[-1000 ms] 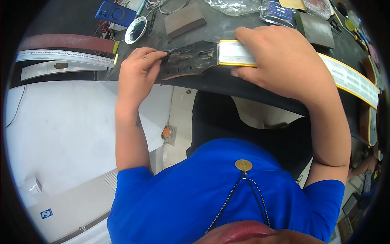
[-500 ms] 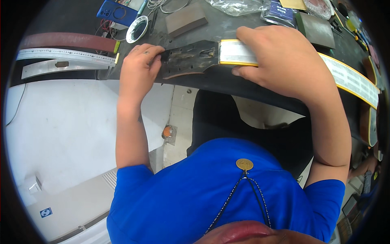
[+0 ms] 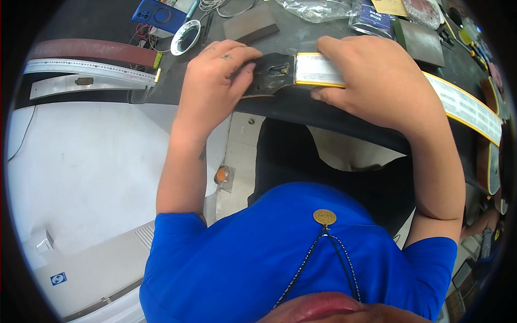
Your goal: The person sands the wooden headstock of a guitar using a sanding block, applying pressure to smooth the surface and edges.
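A guitar neck with yellow edging and white-covered fingerboard (image 3: 463,105) runs rightward from a scuffed dark headstock (image 3: 269,83) on the dark bench. My right hand (image 3: 371,81) grips the neck from above, thumb along the near side and fingers over the far edge. My left hand (image 3: 215,86) lies over the left part of the headstock with fingers curled; whatever is in its fingertips is hidden.
A blue phone (image 3: 156,16), white dish (image 3: 185,39), grey block (image 3: 250,24), plastic bag (image 3: 312,8) and greenish block (image 3: 417,43) lie behind. Rulers (image 3: 91,70) and a reddish strip (image 3: 91,48) are at left. Another person's arm (image 3: 482,223) shows at lower right.
My left hand has moved right along the headstock, now covering more of it. My right hand stays on the neck, nearly still.
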Tool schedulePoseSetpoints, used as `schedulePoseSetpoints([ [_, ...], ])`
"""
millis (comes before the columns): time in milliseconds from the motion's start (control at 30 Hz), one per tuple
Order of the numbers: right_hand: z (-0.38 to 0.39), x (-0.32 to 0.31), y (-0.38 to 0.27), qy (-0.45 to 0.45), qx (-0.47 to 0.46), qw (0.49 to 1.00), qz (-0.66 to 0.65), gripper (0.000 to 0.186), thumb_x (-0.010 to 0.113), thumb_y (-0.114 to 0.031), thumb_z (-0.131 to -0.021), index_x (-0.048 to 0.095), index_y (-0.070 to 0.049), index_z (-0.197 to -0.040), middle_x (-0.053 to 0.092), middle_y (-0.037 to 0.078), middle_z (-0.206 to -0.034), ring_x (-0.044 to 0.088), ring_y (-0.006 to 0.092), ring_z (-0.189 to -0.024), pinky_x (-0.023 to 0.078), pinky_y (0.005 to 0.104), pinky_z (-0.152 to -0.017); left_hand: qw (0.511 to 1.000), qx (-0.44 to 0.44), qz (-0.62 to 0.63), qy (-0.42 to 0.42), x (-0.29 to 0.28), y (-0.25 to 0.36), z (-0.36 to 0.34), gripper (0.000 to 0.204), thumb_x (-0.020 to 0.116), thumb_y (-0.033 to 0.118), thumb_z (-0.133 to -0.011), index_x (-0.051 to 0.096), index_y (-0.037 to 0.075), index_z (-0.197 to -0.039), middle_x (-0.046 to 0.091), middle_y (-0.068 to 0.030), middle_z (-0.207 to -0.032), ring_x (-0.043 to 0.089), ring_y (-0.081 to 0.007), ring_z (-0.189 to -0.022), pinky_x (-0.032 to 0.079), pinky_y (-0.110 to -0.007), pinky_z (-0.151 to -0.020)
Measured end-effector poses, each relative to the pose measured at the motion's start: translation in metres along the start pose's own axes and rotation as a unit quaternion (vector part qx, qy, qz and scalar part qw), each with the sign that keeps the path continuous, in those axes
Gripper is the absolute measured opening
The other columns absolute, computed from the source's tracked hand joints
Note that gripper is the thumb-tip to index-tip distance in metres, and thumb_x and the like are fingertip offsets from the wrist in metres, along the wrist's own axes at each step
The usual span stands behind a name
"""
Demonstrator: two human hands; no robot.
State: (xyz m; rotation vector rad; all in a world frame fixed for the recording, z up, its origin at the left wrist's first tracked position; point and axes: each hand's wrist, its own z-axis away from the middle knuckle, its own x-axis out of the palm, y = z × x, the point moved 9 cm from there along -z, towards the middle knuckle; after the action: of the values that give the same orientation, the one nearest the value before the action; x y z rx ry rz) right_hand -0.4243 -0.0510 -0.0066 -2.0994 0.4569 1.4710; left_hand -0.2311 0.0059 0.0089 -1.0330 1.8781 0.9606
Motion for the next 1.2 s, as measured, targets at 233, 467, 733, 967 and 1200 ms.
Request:
schedulePoseSetpoints([
  [233, 0.000, -0.001, 0.001, -0.008, 0.003, 1.000, -0.004, 0.038, 0.086, -0.035, -0.093, 0.077, -0.001, -0.108, 0.082, 0.021, -0.099, 0.081, 0.0400, -0.098, 0.065, 0.0503, -0.091, 0.997, -0.047, 0.063, -0.008, 0.001, 0.001, -0.001, 0.025, 0.081, -0.004, -0.097, 0.085, 0.002, -0.121, 0.083, -0.0122, -0.114, 0.080, -0.0228, -0.103, 0.062, -0.035, -0.089],
  [467, -0.001, 0.000, 0.001, -0.006, 0.002, 1.000, -0.005, 0.037, 0.085, -0.034, -0.093, 0.077, -0.002, -0.108, 0.082, 0.021, -0.099, 0.082, 0.0398, -0.098, 0.065, 0.0499, -0.090, 0.999, -0.027, 0.006, -0.017, -0.002, -0.004, 0.006, 0.025, 0.082, -0.002, -0.097, 0.086, 0.003, -0.121, 0.082, -0.0130, -0.109, 0.080, -0.0265, -0.098, 0.061, -0.034, -0.086],
  [733, 0.000, 0.000, 0.000, 0.008, -0.009, 1.000, -0.004, 0.037, 0.084, -0.034, -0.092, 0.077, -0.001, -0.108, 0.082, 0.021, -0.100, 0.081, 0.0402, -0.099, 0.065, 0.0502, -0.091, 0.999, -0.045, 0.024, 0.012, -0.004, -0.002, 0.013, 0.019, 0.083, 0.000, -0.095, 0.085, 0.004, -0.114, 0.080, -0.0111, -0.109, 0.076, -0.0317, -0.100, 0.062, -0.041, -0.084],
  [967, 0.001, 0.005, 0.005, -0.035, 0.006, 0.999, -0.014, 0.047, 0.090, -0.037, -0.091, 0.069, -0.004, -0.116, 0.078, 0.019, -0.102, 0.075, 0.0424, -0.105, 0.058, 0.0536, -0.092, 0.999, -0.040, -0.015, 0.000, -0.010, -0.023, 0.028, 0.018, 0.081, -0.003, -0.096, 0.083, 0.003, -0.112, 0.080, -0.0114, -0.110, 0.076, -0.0341, -0.102, 0.062, -0.043, -0.088],
  [1200, -0.001, 0.000, -0.005, -0.033, -0.001, 0.999, -0.005, 0.045, 0.089, -0.037, -0.092, 0.069, -0.004, -0.116, 0.077, 0.018, -0.101, 0.074, 0.0423, -0.105, 0.058, 0.0539, -0.091, 0.993, -0.096, -0.071, -0.017, -0.022, -0.057, 0.053, 0.020, 0.079, -0.006, -0.098, 0.082, 0.001, -0.117, 0.081, -0.0125, -0.114, 0.078, -0.0301, -0.102, 0.061, -0.036, -0.090],
])
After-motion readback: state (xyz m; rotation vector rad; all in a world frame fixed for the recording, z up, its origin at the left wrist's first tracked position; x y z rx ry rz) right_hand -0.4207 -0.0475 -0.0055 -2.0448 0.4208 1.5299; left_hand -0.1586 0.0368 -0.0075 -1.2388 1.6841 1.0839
